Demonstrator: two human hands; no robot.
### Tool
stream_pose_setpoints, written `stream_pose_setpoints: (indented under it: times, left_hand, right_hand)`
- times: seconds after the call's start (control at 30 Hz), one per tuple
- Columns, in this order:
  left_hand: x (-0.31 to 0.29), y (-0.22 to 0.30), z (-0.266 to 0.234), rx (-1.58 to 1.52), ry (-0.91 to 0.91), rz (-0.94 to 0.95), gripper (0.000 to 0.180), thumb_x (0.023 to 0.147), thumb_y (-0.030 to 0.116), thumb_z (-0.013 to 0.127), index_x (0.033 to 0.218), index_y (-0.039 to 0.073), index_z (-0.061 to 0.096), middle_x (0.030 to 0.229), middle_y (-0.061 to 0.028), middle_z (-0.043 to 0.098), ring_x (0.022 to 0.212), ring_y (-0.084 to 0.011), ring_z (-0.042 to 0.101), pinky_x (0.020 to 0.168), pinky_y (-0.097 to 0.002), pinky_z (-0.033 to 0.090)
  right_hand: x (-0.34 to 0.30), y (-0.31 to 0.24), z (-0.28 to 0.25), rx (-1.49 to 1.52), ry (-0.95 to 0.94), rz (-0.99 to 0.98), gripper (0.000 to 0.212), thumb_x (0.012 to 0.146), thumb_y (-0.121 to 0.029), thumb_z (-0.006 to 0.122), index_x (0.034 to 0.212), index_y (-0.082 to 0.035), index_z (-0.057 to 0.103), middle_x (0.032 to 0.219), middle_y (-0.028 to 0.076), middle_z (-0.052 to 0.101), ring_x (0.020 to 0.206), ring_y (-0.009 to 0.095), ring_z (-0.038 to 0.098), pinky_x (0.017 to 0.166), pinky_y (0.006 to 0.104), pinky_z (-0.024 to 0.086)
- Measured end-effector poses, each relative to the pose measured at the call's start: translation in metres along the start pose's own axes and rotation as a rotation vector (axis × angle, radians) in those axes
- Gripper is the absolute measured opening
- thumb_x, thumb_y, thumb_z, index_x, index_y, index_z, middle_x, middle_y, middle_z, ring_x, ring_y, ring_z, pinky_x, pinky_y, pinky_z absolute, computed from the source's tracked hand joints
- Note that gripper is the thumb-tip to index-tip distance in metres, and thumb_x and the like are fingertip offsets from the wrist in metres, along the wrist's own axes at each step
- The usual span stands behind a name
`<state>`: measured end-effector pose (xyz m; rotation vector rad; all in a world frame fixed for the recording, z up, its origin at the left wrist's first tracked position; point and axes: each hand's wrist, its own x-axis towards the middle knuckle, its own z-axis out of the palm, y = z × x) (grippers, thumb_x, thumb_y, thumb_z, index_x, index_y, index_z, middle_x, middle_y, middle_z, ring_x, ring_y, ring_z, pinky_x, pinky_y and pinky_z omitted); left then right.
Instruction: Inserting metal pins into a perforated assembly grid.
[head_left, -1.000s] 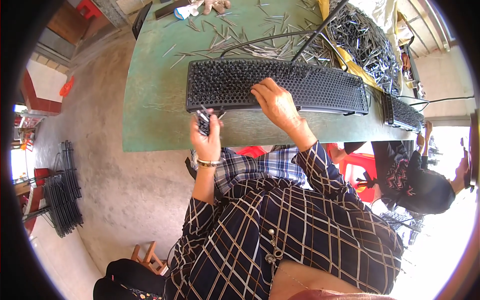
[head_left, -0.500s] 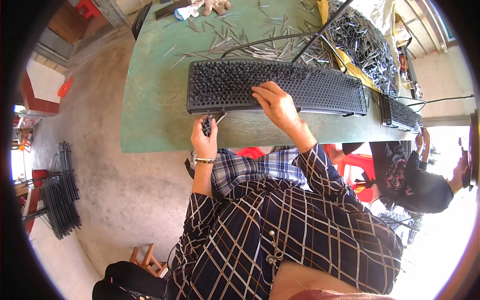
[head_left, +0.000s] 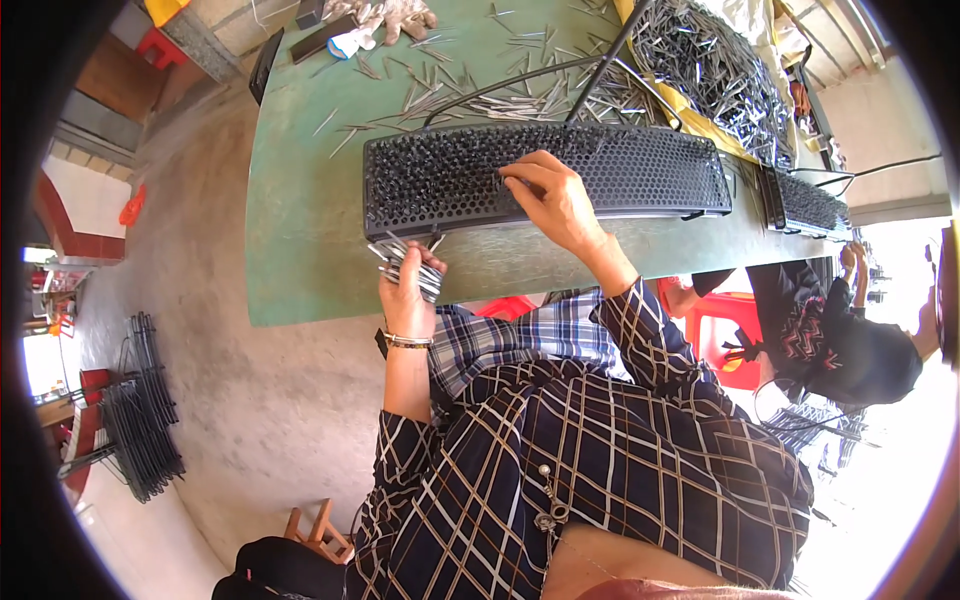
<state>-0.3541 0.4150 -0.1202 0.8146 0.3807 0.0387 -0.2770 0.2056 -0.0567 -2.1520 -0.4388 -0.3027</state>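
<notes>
A long black rack (head_left: 650,175) full of round holes lies across the near part of the green table. Dark pin tips fill much of its left and middle; toward the right, bare holes show. Just off its near left edge, my left hand (head_left: 402,300) is closed around a bundle of thin metal pins (head_left: 430,284), their ends fanning out past the thumb. My right hand (head_left: 565,205) is over the middle of the rack, thumb and fingers pinched together at its surface. Whatever sits between those fingertips is too small or hidden to make out.
Loose pins (head_left: 520,105) lie scattered behind the rack, beside a large heap of pins (head_left: 710,75) on yellow-edged sheeting. Pale gloves (head_left: 405,18) rest at the far left. A second rack (head_left: 805,205) is at the right, near another person (head_left: 830,345). Thin black bars rise behind my rack.
My left hand has turned, so the pin bundle now shows its length rather than its ends. My right hand stays near the same spot on the rack, fingers more curled. The view has shifted slightly.
</notes>
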Motion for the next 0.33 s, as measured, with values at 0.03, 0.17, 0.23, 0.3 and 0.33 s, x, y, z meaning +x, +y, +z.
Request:
stream_pose_setpoints:
  times: [0.03,0.17,0.23,0.3,0.33]
  left_hand:
    - [-0.005,0.000,0.004,-0.070,-0.031,-0.103,0.015,0.088,0.015,0.060,0.098,0.005,0.056,0.081,-0.0046,0.058,0.073,-0.0158,0.059,0.069,-0.0356,0.053]
    - [-0.028,-0.006,0.020,-0.166,-0.043,-0.388,0.014,0.088,0.015,0.059,0.099,0.006,0.056,0.084,-0.0037,0.058,0.074,-0.0156,0.059,0.067,-0.0343,0.053]
    - [-0.031,-0.008,0.018,-0.136,-0.112,-0.421,0.015,0.089,0.016,0.058,0.100,0.007,0.056,0.085,-0.0029,0.058,0.076,-0.0146,0.059,0.066,-0.0319,0.053]
    - [-0.031,-0.012,0.020,-0.098,-0.150,-0.465,0.017,0.088,0.015,0.060,0.102,0.005,0.056,0.085,-0.0044,0.059,0.074,-0.0159,0.059,0.060,-0.0303,0.052]
    - [-0.031,-0.012,0.020,-0.027,-0.146,-0.459,0.018,0.088,0.015,0.060,0.103,0.006,0.057,0.085,-0.0047,0.059,0.073,-0.0159,0.059,0.061,-0.0303,0.052]
  right_hand:
    - [0.002,0.001,0.000,-0.009,-0.024,-0.034,0.014,0.081,-0.004,0.061,0.095,-0.003,0.067,0.091,0.009,0.058,0.066,0.018,0.058,0.057,0.0274,0.047]
    - [0.008,0.004,0.000,-0.150,-0.061,-0.266,0.018,0.080,-0.001,0.059,0.095,-0.006,0.067,0.094,0.009,0.056,0.072,0.023,0.060,0.062,0.0317,0.049]
    - [0.009,0.001,-0.001,-0.258,-0.194,-0.195,0.022,0.078,0.001,0.058,0.095,-0.009,0.068,0.097,0.009,0.055,0.079,0.027,0.061,0.068,0.0354,0.050]
    - [0.009,0.001,-0.005,-0.263,-0.208,-0.207,0.021,0.078,0.000,0.058,0.095,-0.009,0.068,0.098,0.009,0.055,0.080,0.027,0.061,0.069,0.0339,0.051]
    - [0.008,0.002,-0.006,-0.267,-0.221,-0.217,0.020,0.079,-0.001,0.058,0.094,-0.009,0.069,0.099,0.009,0.055,0.082,0.026,0.061,0.071,0.0325,0.051]
